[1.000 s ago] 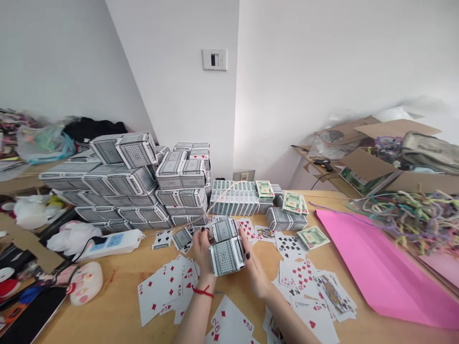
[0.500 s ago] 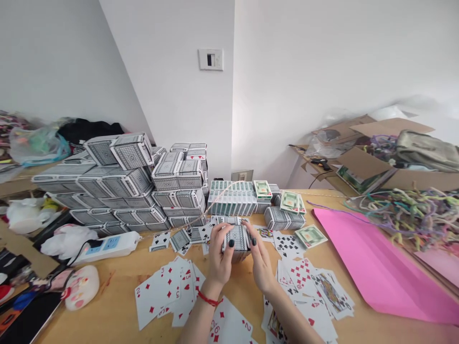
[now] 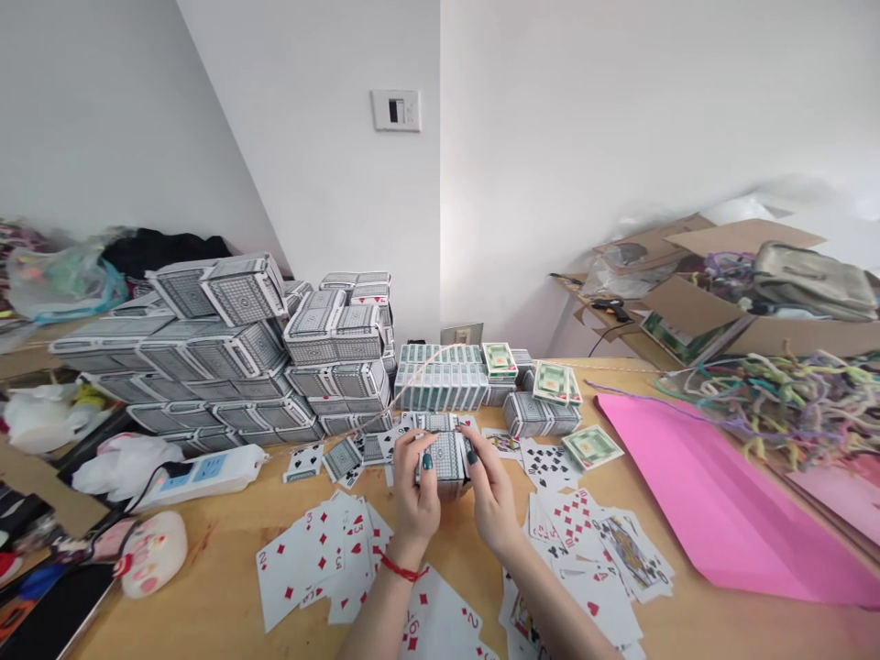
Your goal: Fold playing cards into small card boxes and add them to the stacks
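Between my two hands is a small box-like block (image 3: 445, 456) covered in playing cards, their grey patterned backs facing out. My left hand (image 3: 416, 486) wraps its left side, thumb on the near top edge and fingers over the far edge. My right hand (image 3: 492, 495) grips the right side, thumb pressed on the corner. Loose number cards (image 3: 306, 555) lie face up left of my wrists. More face-up cards (image 3: 577, 527) spread to the right, with a queen (image 3: 631, 550) among them. Behind the block are several cards, including a face-down card (image 3: 342, 458).
Many similar card-covered blocks (image 3: 247, 353) are stacked at the back left. Green card boxes (image 3: 440, 378) stand in a row behind my hands. A white power strip (image 3: 206, 472) lies left, pink paper (image 3: 715, 513) right, and tangled yarn (image 3: 763, 394) beyond it.
My right thumb and fingers have closed in on the block's right side. The block sits slightly lower and further left in view, as the whole view has shifted a little.
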A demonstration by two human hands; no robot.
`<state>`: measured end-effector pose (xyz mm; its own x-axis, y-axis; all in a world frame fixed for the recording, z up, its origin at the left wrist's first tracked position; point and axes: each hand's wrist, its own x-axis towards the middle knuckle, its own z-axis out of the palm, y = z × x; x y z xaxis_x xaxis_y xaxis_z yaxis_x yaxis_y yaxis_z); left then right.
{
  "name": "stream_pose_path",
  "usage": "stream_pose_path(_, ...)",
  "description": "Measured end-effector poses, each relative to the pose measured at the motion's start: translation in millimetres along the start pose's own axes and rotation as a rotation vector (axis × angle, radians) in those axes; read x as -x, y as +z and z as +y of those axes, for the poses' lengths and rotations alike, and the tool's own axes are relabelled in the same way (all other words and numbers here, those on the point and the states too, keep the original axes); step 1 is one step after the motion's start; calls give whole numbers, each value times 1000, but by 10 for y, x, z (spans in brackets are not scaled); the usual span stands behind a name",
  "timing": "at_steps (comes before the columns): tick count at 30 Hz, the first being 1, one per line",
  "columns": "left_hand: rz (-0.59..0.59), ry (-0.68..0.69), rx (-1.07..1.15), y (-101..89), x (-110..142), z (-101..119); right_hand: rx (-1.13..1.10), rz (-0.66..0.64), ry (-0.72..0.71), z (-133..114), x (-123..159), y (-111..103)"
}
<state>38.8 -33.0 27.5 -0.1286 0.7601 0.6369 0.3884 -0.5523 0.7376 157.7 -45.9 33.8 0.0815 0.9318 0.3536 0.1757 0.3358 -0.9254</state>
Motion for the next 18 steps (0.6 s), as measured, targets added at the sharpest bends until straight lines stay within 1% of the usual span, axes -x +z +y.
stream_pose_path(3,27,-1,-12,7,7,-16,-2,14,-7,-10,-1,22)
stream_pose_path(8,38,-8,-10,7,7,-10,-11,26,-2,-39,-15,23)
stream_pose_path(13,45,-1,-7,11,5,-12,-17,27,14,-19,-15,14)
stream_pose_path(16,49,-8,-8,12,-2,-12,-18,-5,1,4,-4,4)
stream_pose_path(18,63,-12,5,8,-8,-13,-19,-63,-16,19,8,-9)
